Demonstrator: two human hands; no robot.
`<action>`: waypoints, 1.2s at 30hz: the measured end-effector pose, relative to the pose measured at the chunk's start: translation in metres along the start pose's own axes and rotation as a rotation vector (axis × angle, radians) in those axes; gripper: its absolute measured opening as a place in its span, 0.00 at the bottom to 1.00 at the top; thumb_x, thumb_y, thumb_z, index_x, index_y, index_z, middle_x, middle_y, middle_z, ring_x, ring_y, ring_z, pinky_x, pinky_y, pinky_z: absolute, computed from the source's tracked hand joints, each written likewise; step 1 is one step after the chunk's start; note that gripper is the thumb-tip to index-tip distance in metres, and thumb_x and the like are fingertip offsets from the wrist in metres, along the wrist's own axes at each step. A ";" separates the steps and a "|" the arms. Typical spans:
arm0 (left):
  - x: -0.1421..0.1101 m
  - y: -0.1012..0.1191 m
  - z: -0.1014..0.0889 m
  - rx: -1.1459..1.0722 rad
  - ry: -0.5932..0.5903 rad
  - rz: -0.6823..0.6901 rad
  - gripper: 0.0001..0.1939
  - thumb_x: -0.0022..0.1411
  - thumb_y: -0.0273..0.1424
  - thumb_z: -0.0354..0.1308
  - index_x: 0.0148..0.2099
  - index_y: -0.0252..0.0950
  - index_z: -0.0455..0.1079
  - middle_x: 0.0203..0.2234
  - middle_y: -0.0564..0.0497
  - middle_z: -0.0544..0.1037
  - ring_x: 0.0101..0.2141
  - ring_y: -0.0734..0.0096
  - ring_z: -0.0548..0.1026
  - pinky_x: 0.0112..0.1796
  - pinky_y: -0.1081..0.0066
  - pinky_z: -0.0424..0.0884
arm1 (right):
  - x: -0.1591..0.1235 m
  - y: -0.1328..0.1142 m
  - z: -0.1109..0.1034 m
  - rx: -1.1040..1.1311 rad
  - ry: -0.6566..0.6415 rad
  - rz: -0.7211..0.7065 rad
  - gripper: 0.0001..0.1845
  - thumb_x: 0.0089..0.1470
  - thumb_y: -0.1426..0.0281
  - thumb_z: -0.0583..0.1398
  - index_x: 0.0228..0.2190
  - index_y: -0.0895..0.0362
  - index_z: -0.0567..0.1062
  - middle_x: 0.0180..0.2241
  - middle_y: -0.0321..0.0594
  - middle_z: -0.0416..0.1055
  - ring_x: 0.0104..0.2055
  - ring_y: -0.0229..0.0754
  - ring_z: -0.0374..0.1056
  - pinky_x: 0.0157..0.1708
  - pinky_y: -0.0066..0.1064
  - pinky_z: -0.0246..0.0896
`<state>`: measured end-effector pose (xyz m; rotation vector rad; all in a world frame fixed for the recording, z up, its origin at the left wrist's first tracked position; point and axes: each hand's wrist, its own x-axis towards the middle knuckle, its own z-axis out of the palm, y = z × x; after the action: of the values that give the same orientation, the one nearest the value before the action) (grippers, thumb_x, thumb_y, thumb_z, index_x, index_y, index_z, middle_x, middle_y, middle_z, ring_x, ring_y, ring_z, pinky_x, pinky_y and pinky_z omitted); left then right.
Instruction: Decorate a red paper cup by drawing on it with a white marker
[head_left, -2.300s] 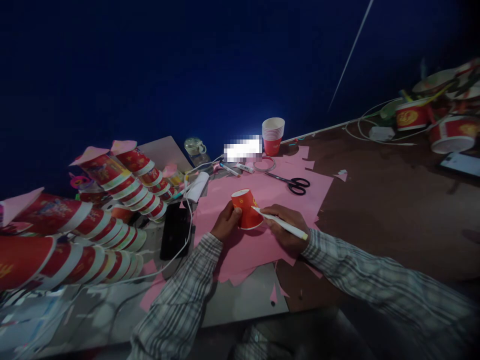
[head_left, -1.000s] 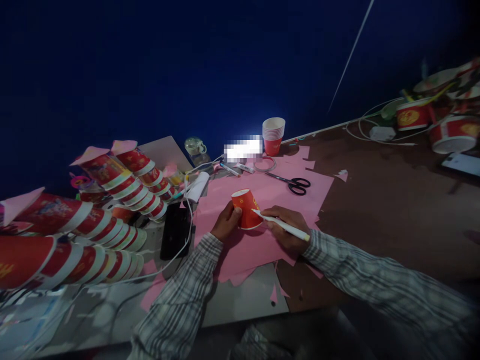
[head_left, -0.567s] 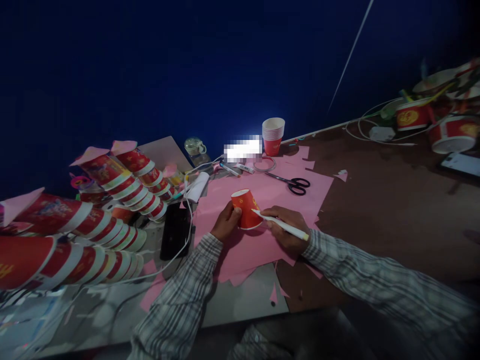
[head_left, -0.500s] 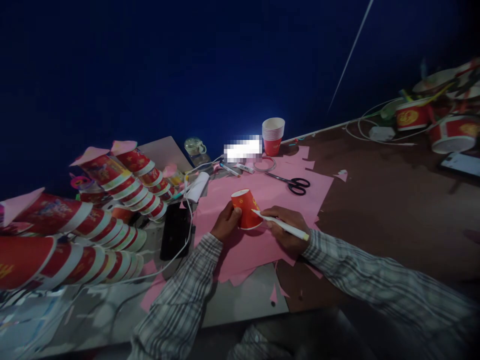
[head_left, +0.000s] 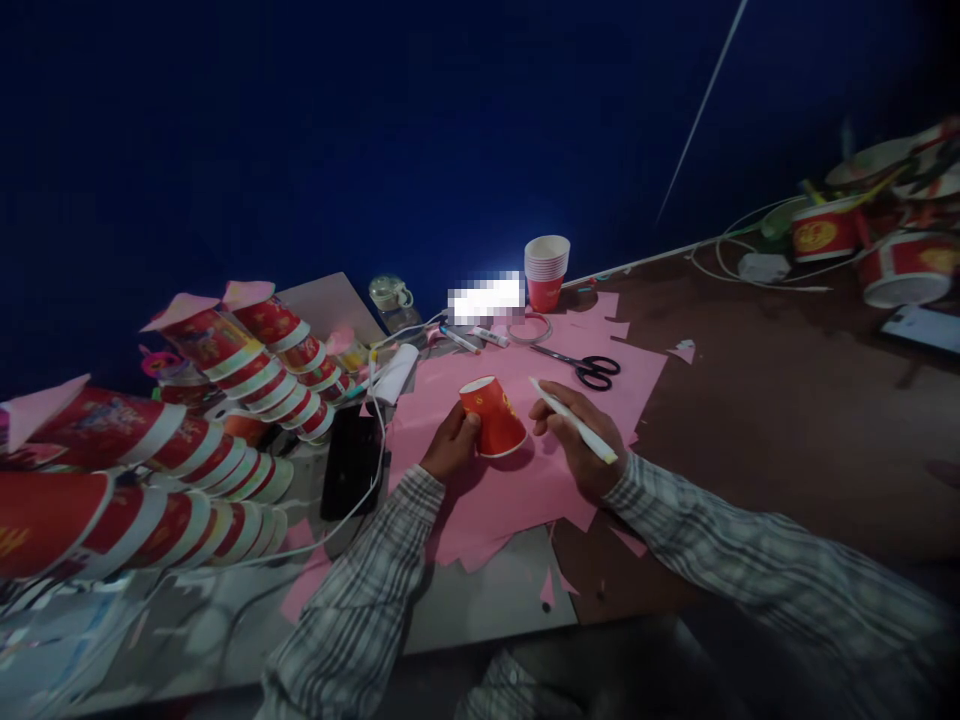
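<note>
Red paper cup (head_left: 491, 420) is gripped in the left hand (head_left: 450, 442) over pink paper (head_left: 480, 510); the right hand (head_left: 583, 460) holds a white marker (head_left: 574, 420), tip off the cup. Marking seems in hand; another stroke would need the tip against the cup's wall.

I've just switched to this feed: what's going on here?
A person's left hand holds a red cup, tilted with its narrow end up, over pink paper. The right hand holds a white pen, its tip apart from the cup. Yellow marks show on the cup, too small to read. Scissors lie on the paper beyond the right hand, and a cup stack stands farther back.
</note>
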<state>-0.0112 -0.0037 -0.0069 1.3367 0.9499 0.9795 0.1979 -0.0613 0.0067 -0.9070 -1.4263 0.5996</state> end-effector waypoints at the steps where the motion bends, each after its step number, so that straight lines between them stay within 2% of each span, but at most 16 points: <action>1: 0.001 0.001 -0.001 0.019 0.016 0.022 0.36 0.55 0.61 0.60 0.51 0.35 0.72 0.45 0.44 0.78 0.46 0.59 0.74 0.50 0.61 0.71 | 0.001 0.003 0.001 0.020 0.008 0.021 0.23 0.66 0.56 0.55 0.55 0.56 0.70 0.35 0.41 0.76 0.30 0.40 0.74 0.30 0.34 0.73; 5: 0.002 0.005 -0.003 0.050 0.047 0.071 0.35 0.55 0.63 0.57 0.45 0.35 0.73 0.35 0.46 0.78 0.39 0.61 0.74 0.43 0.62 0.71 | 0.002 0.010 0.003 -0.035 -0.017 0.061 0.20 0.66 0.57 0.56 0.52 0.56 0.72 0.37 0.43 0.76 0.35 0.42 0.76 0.34 0.35 0.75; 9: 0.000 0.005 -0.004 0.058 0.047 0.046 0.35 0.56 0.64 0.55 0.40 0.35 0.72 0.29 0.48 0.74 0.34 0.63 0.72 0.40 0.62 0.70 | 0.000 0.010 0.003 -0.120 -0.099 0.038 0.23 0.65 0.59 0.58 0.58 0.54 0.67 0.45 0.47 0.76 0.44 0.46 0.77 0.44 0.40 0.76; 14: -0.003 0.002 0.001 -0.039 -0.009 -0.015 0.33 0.58 0.62 0.55 0.41 0.35 0.72 0.27 0.50 0.74 0.28 0.68 0.70 0.34 0.64 0.69 | -0.001 0.011 0.002 -0.174 -0.162 0.038 0.27 0.63 0.61 0.59 0.60 0.54 0.64 0.47 0.49 0.76 0.46 0.48 0.77 0.47 0.43 0.75; 19: -0.002 0.003 0.002 -0.093 -0.002 -0.010 0.30 0.58 0.59 0.60 0.46 0.37 0.70 0.25 0.55 0.70 0.23 0.76 0.65 0.28 0.70 0.65 | 0.000 0.012 0.002 -0.183 -0.167 0.036 0.27 0.63 0.60 0.59 0.60 0.56 0.64 0.47 0.49 0.75 0.47 0.49 0.76 0.48 0.43 0.75; 23: -0.003 0.009 0.005 -0.122 -0.037 -0.031 0.35 0.53 0.57 0.65 0.53 0.38 0.69 0.35 0.51 0.77 0.29 0.74 0.71 0.33 0.70 0.69 | 0.000 0.012 0.002 -0.210 -0.136 0.017 0.27 0.63 0.58 0.59 0.59 0.57 0.64 0.45 0.49 0.75 0.45 0.48 0.75 0.47 0.44 0.75; 26: -0.004 0.014 0.011 -0.153 -0.064 0.013 0.40 0.45 0.55 0.72 0.54 0.37 0.68 0.46 0.45 0.77 0.41 0.65 0.76 0.42 0.66 0.72 | 0.000 0.012 0.002 -0.238 -0.135 0.000 0.27 0.64 0.57 0.58 0.59 0.56 0.64 0.45 0.49 0.74 0.44 0.49 0.74 0.46 0.45 0.75; 29: -0.005 0.017 0.016 -0.143 -0.083 0.033 0.42 0.42 0.51 0.75 0.54 0.36 0.67 0.48 0.42 0.77 0.48 0.57 0.75 0.48 0.61 0.72 | 0.000 0.012 0.001 -0.264 -0.138 -0.018 0.27 0.63 0.58 0.58 0.59 0.55 0.63 0.46 0.49 0.73 0.45 0.50 0.74 0.47 0.47 0.74; 33: -0.006 0.016 0.019 -0.116 -0.084 0.020 0.40 0.41 0.47 0.77 0.51 0.37 0.65 0.49 0.42 0.77 0.51 0.55 0.75 0.51 0.58 0.71 | 0.001 0.013 0.000 -0.298 -0.146 -0.056 0.28 0.63 0.59 0.59 0.60 0.54 0.62 0.47 0.50 0.72 0.47 0.51 0.73 0.48 0.48 0.74; 36: -0.005 0.015 0.020 -0.109 -0.083 0.011 0.41 0.43 0.45 0.76 0.55 0.37 0.65 0.52 0.41 0.75 0.53 0.53 0.74 0.53 0.57 0.71 | 0.001 0.014 0.000 -0.320 -0.147 -0.065 0.29 0.62 0.60 0.59 0.61 0.54 0.62 0.47 0.51 0.72 0.47 0.53 0.72 0.48 0.50 0.73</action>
<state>0.0055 -0.0149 0.0080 1.2820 0.8157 0.9634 0.2000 -0.0527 -0.0045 -1.0783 -1.7099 0.4012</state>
